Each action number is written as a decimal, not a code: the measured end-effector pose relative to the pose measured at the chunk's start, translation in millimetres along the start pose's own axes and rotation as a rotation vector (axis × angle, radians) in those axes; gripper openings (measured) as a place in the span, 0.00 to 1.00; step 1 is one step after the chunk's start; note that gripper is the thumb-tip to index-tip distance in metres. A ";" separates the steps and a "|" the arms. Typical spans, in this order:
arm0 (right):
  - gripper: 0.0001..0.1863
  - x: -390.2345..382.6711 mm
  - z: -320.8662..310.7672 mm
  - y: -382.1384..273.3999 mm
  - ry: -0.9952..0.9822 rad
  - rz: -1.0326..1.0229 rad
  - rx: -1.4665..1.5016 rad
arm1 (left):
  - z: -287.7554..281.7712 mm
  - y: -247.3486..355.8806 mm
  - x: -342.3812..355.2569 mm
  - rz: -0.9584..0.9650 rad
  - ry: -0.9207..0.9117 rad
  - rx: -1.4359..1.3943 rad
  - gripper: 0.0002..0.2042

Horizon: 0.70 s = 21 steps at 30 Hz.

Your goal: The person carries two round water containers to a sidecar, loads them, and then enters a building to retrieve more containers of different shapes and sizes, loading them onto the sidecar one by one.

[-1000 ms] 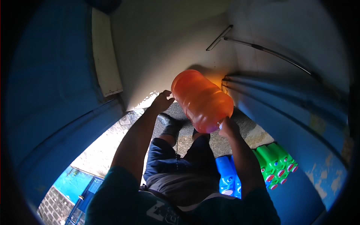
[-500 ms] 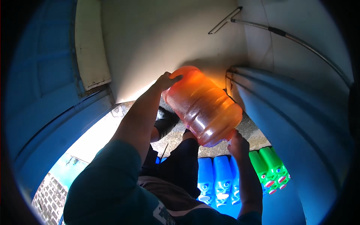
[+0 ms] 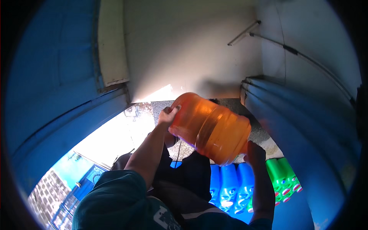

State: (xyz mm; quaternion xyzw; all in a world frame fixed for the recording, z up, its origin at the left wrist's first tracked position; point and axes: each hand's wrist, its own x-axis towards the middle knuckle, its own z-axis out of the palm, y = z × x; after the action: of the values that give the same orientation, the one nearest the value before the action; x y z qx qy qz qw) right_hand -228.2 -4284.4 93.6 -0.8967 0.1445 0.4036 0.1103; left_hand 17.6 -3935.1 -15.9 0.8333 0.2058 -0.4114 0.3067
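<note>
Orange jug, translucent, ribbed, held in the air at mid-frame, above the person's dark-trousered legs and the stone floor. Long axis tilted: it runs from upper left to lower right, one end toward the pale wall, the other, broader-looking end low and toward the blue bottles. Which end carries the neck cannot be told; no cap or opening shows. Left hand at the jug's upper-left end, fingers curled over the rim there and pressed to the plastic; forearm bare, rising steeply from the teal sleeve below the jug. Right hand at the jug's lower-right end, palm against the plastic from beneath and beside it, fingers partly hidden behind the jug, so how far they wrap cannot be told; right forearm comes nearly straight up from under the jug. Both hands are clamped on the jug, carrying it between them. Below the jug, just right of the legs, a row of blue bottles lying side by side; green bottles next to them, further right. Left of the jug, a blue door; right of it, a blue ribbed panel.
</note>
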 end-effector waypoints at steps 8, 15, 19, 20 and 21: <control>0.22 -58.1 -109.7 -92.1 -0.165 -0.213 -0.183 | -82.4 -137.8 -108.5 -0.125 0.159 -0.256 0.48; 0.28 -89.9 -251.9 -313.0 -0.187 -0.526 -0.967 | -68.9 -251.4 -264.1 -0.463 0.391 -1.002 0.50; 0.25 -164.2 -244.3 -516.8 -0.186 -0.820 -1.353 | -65.3 -309.5 -377.8 -0.550 0.515 -1.609 0.42; 0.25 -179.4 -225.8 -560.6 -0.121 -0.950 -1.566 | -65.3 -328.3 -402.1 -0.571 0.574 -1.745 0.41; 0.25 -209.2 -209.5 -601.7 -0.069 -1.090 -1.660 | -66.4 -345.5 -422.2 -0.586 0.635 -1.882 0.39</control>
State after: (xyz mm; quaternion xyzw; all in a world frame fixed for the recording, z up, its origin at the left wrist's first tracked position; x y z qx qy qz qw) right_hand -5.9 -3752.8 436.7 -0.6212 -0.6192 0.2967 -0.3777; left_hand -394.5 -3677.0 240.2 0.2439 0.7102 0.0961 0.6533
